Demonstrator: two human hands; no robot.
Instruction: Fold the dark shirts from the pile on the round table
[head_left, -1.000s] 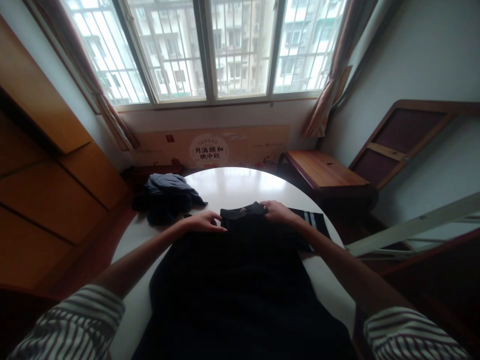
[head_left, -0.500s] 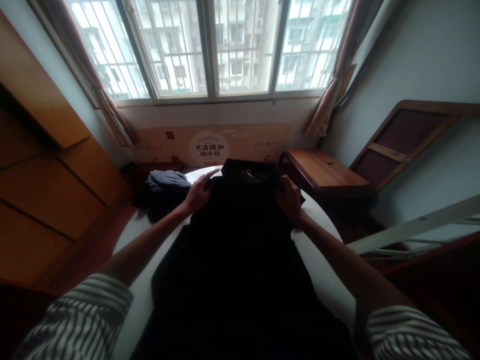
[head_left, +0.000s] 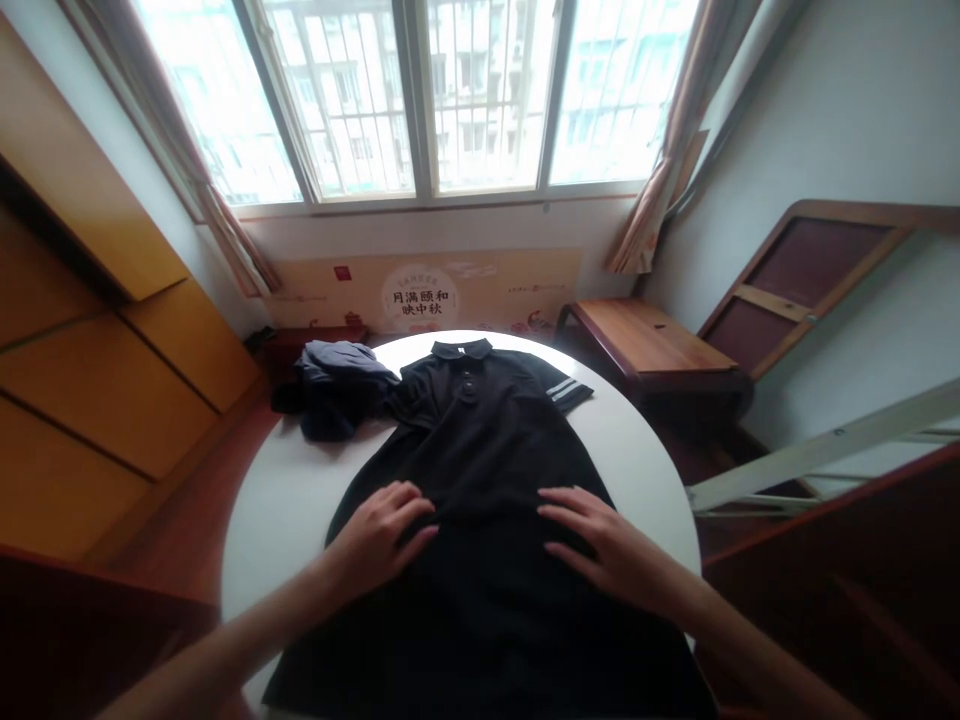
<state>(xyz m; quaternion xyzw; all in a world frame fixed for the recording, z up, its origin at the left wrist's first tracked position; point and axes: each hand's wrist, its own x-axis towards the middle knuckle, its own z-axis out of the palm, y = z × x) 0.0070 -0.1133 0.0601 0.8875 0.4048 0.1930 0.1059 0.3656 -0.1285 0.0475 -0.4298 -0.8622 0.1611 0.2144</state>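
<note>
A black polo shirt (head_left: 480,450) lies front side up on a round white table (head_left: 262,530), its collar toward the window and its hem toward me. Two pale stripes mark its right-hand sleeve; the other sleeve is bunched beside a pile of clothes. My left hand (head_left: 390,525) is over the left part of the shirt's body, fingers apart and slightly curled. Across from it, my right hand (head_left: 585,535) is over the right part with its fingers spread. Neither hand grips the cloth; whether the fingertips touch it I cannot tell.
A grey and dark pile of clothes (head_left: 337,385) sits at the table's far left. Behind the table on the right stands a wooden side table (head_left: 652,335). A pale metal rail (head_left: 825,450) slants along the right. Yellow cabinets (head_left: 97,370) line the left wall.
The shirt's collar end, held raised in both hands before, now rests flat on the table. Both hands have let go and come back toward me over the shirt's middle.
</note>
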